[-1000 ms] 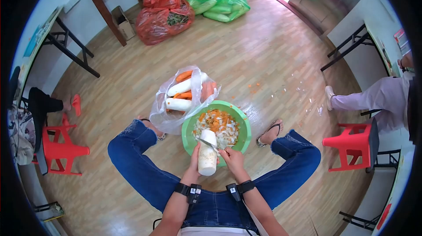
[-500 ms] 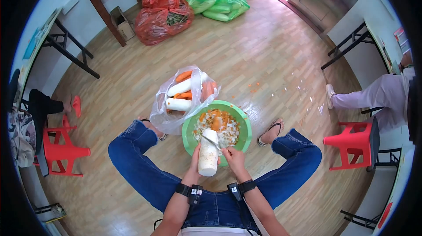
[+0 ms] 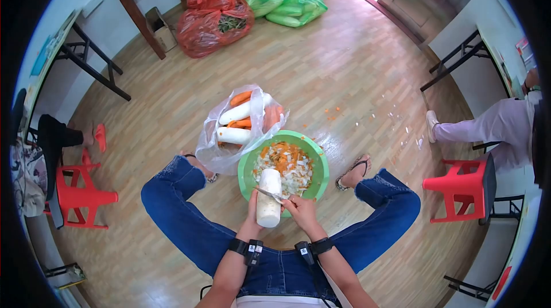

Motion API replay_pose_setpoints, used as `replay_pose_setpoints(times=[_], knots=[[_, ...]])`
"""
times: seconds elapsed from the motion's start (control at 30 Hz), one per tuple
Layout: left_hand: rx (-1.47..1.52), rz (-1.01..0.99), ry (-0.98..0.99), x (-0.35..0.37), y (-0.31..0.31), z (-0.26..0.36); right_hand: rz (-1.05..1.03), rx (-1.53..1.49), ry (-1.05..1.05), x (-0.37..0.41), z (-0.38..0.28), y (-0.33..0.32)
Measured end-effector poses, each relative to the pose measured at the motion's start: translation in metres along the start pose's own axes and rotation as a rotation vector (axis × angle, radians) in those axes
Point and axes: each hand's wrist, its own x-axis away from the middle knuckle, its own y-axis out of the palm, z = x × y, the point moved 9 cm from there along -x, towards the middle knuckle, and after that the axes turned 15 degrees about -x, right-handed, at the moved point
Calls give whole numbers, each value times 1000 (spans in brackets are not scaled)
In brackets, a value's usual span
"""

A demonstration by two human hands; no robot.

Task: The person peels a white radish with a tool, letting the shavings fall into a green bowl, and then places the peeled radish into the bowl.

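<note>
A thick white radish [image 3: 268,204] slants over the near rim of the green basin [image 3: 244,179]. My left hand [image 3: 252,211] is closed around its left side, with some fingers hidden behind it. My right hand [image 3: 301,210] grips a thin metal-bladed tool [image 3: 270,195], whose blade lies across the radish; whether it is a knife or a peeler is not clear. Inside the basin are small white and orange vegetable pieces [image 3: 290,164]. Just beyond its left edge, a clear plastic bag [image 3: 215,150] holds white radishes [image 3: 234,135] and carrots [image 3: 241,98].
Vegetable scraps [image 3: 333,114] dot the wooden floor. Red [image 3: 209,35] and green [image 3: 295,6] bags of vegetables sit at the back. Red stools stand left [image 3: 86,196] and right [image 3: 459,190]. A person's leg [image 3: 482,124] extends in from the right; another person is at left.
The blade has moved down and left along the radish, my right hand shifting slightly the same way. The radish has tilted a little and shows a cleaner white side.
</note>
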Motion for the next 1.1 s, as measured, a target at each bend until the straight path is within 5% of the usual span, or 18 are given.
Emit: replay_pose_setpoints(times=[0.2,0.77,0.93,1.1], knots=[[46,-170,-22,-9,3,-6,34,75,-29,-3,3,-4],[86,-44,4,-9,-1,-1,105,159,-60,-7,13,-5],[46,-47,32,-4,3,3,241,94,146,-10,54,-23],[-10,-55,32,-1,7,6,85,27,65,-4,13,-11]])
